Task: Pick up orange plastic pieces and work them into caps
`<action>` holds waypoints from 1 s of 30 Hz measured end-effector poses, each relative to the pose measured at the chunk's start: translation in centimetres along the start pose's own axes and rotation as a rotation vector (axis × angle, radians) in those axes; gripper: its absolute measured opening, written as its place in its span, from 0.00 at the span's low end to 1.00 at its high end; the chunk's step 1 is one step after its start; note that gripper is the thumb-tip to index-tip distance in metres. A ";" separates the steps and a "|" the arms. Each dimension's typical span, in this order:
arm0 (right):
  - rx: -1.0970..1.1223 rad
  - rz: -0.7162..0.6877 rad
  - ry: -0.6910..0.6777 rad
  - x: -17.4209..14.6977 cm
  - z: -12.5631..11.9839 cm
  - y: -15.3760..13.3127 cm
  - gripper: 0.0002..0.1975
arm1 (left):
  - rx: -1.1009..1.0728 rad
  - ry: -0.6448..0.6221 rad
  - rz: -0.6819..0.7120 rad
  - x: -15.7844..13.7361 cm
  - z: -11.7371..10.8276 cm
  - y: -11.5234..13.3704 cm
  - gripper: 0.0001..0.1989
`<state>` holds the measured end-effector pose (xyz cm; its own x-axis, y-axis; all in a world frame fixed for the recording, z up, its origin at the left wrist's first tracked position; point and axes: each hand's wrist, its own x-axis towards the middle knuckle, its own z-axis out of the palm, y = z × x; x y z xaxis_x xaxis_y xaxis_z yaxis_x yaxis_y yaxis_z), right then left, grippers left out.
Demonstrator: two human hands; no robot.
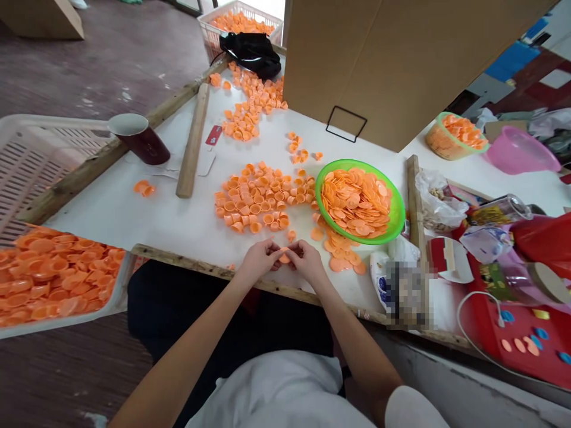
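Note:
Close to the table's front edge, my left hand (pixel 260 260) and my right hand (pixel 306 259) pinch one small orange plastic piece (pixel 284 255) between them. Its exact shape is partly covered by my fingers. Just beyond my hands lies a loose heap of small orange cups (pixel 255 201), with one orange cup (pixel 291 236) apart from it. To the right, a green bowl (pixel 398 221) is heaped with flat orange discs (pixel 354 199). More orange discs (pixel 341 255) are spread on the table below the bowl, near my right hand.
A white crate (pixel 116 306) of orange pieces stands low at left. A dark mug (pixel 145 142) and a wooden bar (pixel 194 142) lie on the left side. A tall cardboard box (pixel 357 65) blocks the back. Jars, bags and a red tray (pixel 530 333) crowd the right.

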<state>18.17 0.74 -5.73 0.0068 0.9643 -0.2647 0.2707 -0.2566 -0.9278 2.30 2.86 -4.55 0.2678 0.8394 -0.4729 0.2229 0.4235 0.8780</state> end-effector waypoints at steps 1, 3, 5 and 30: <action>0.000 0.025 -0.007 -0.1 0.1 -0.2 0.09 | -0.021 -0.005 -0.005 0.1 0.0 -0.2 0.14; 0.000 0.068 -0.024 -0.1 0.0 -0.5 0.08 | -0.035 -0.016 -0.010 0.3 0.1 -0.4 0.13; -0.028 0.100 -0.039 0.0 -0.2 -0.8 0.06 | -0.023 -0.012 -0.011 0.5 0.3 -0.4 0.11; -0.336 -0.086 0.110 -1.5 -2.4 -0.9 0.16 | 0.541 0.330 0.080 0.3 -5.2 -0.9 0.05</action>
<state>20.27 -0.34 -3.89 0.0691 0.9874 -0.1422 0.5762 -0.1559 -0.8023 -2.73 4.46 -5.12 0.0195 0.9587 -0.2839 0.6793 0.1957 0.7073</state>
